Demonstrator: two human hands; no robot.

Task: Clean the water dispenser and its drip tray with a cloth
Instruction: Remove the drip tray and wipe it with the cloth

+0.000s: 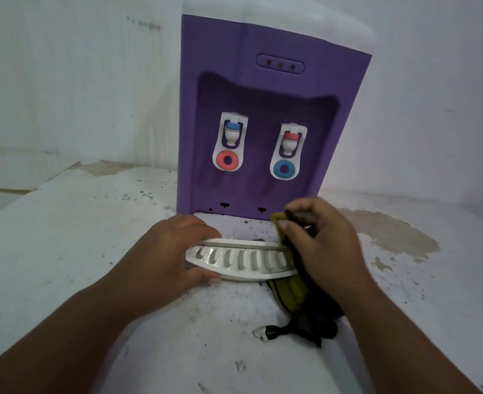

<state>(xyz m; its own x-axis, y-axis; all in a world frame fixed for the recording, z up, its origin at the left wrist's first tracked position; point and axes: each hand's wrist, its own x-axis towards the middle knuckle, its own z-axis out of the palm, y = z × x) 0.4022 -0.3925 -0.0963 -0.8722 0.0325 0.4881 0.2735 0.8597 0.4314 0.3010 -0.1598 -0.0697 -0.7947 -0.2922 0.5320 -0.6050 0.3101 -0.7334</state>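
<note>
You have nothing to read here: the dispenser (pixel 266 89) shows no brand, label or number, and its three small front lights (pixel 280 64) carry no lettering.

Right end of drip tray (pixel 240 260) hidden under cloth (pixel 289 297) and right hand (pixel 321 245); left end under left hand (pixel 172 251). Top of water dispenser (pixel 263 89) cut off by upper edge. Right hand blurred where it meets the cloth.

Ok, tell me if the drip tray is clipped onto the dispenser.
No, the drip tray is off the dispenser, in front of it, the left hand gripping one end.
</note>
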